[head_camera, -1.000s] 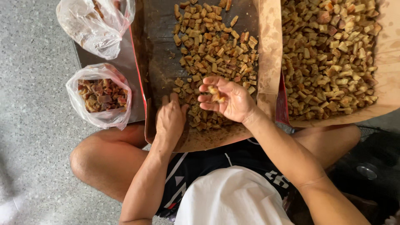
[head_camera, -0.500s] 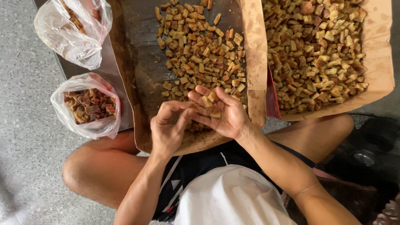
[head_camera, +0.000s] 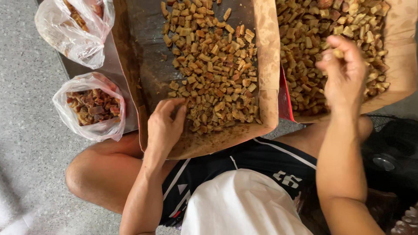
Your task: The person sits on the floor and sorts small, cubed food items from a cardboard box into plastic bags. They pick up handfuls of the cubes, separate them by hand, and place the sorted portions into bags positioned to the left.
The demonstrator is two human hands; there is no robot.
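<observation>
Head view: left hand rests spread on brown cubes in the near tray — right hand pinches one pale cube above the right tray.

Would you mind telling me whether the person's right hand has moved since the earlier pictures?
Yes. The right hand has swung rightward, off the left tray of brown cubes and over the right tray, fingers pinched on small pieces.

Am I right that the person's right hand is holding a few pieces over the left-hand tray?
Not quite. In the head view the right hand, with a few pieces in its grip, is over the right-hand tray. The left hand rests in the left-hand tray.
</observation>
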